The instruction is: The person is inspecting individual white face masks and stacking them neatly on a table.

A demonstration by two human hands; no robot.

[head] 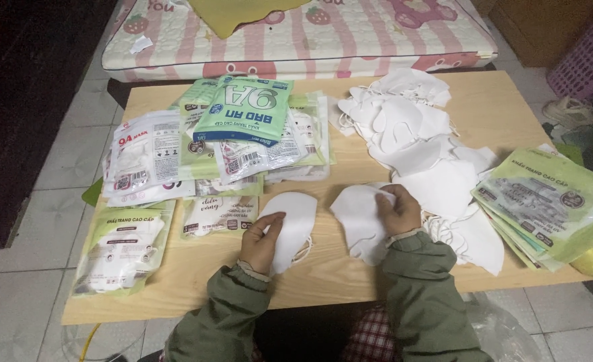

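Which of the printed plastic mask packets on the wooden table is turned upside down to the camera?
The teal-green mask packet lying on top of the far stack: its large print reads inverted, while the pale green packets nearer the left hand read upright.

Person's wearing an olive-green padded jacket, kinda puffy, with both sleeves running all the way down to the wrists. The cuffs look ribbed or elasticated, and a lighter inner cuff peeks out at each one. Lower down, between the arms, there's a bit of red-and-white plaid fabric.
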